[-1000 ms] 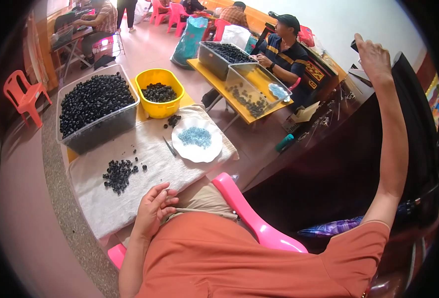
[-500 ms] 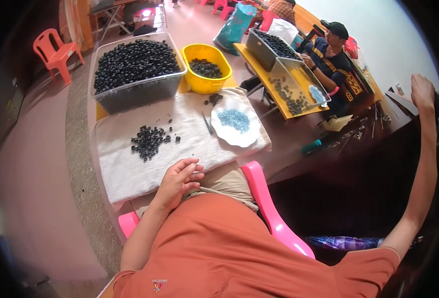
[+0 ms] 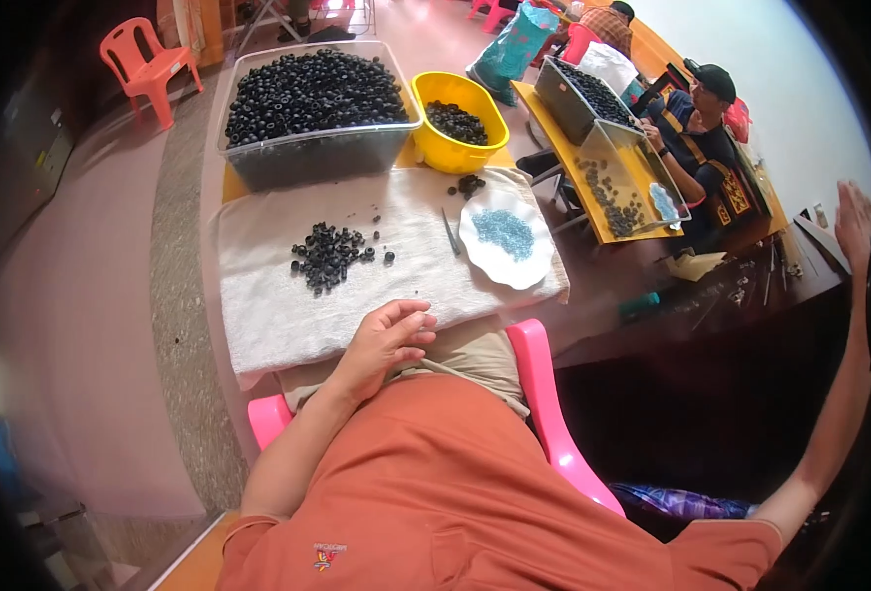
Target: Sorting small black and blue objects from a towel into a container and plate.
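My left hand [image 3: 388, 345] rests at the near edge of the white cloth [image 3: 258, 325], over my lap. Its fingers are loosely bent and apart, and I see nothing in them. Far out to the right, my right hand [image 3: 857, 222] is raised beside the wall, fingers stretched and slightly blurred, holding nothing visible. Beyond the left hand lies a loose pile of black beads [image 3: 327, 258]. A scalloped white plate [image 3: 480, 268] holds small light-blue beads [image 3: 504, 234]. Dark tweezers [image 3: 451, 232] lie just left of the plate.
Behind the cloth stand a large clear bin [image 3: 307, 148] full of black beads and a yellow basin [image 3: 445, 153] with more. A co-worker [image 3: 696, 138] sits right at a yellow table [image 3: 617, 229]. My pink chair's armrest [image 3: 544, 394] rises beside me; an orange chair [image 3: 148, 69] stands far left.
My right hand has gone from closed to stretched-out fingers, still held out at the right. The whole scene has shifted right in the picture. The left hand keeps its pose.
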{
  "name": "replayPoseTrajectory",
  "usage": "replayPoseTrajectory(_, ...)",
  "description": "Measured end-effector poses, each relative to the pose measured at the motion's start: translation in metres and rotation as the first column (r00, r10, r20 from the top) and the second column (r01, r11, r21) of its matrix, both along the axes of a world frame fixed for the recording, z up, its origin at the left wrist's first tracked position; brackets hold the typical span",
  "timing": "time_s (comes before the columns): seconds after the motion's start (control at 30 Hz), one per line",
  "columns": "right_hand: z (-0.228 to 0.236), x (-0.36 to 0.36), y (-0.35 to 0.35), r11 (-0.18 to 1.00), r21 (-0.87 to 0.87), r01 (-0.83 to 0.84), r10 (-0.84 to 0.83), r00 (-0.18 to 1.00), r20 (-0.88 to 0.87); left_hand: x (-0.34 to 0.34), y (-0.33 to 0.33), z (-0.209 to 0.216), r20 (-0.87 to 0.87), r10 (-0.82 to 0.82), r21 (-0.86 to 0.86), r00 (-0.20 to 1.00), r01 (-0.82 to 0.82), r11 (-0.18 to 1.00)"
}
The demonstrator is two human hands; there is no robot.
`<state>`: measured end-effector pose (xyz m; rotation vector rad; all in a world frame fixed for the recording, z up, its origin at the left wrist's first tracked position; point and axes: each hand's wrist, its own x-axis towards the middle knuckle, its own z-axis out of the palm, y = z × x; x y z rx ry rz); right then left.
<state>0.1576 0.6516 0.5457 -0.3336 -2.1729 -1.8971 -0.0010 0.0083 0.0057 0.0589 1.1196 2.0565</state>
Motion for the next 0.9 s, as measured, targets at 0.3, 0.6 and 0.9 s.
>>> replayPoseTrajectory(0.3,-0.253,-0.137,-0.346,0.352,-0.768,-0.535,0.667,0.719,-0.194,0.011,-0.004,0.006,-0.143,0.053,-0.17,0.988,-0.077,0.982)
replayPoseTrajectory(0.6,-0.475,-0.21,-0.437,-0.358,-0.932,-0.064,0.693,0.651,-0.311,0.056,-0.016,0.123,-0.929,0.198,0.21,0.312,0.003,0.978)
replayPoseTrajectory(0.9,-0.531,-0.238,-0.475,-0.303,-0.953,-0.021,0.61,0.763,-0.211,0.048,-0.004,0.183,-0.862,0.444,0.441,0.245,-0.069,0.895)
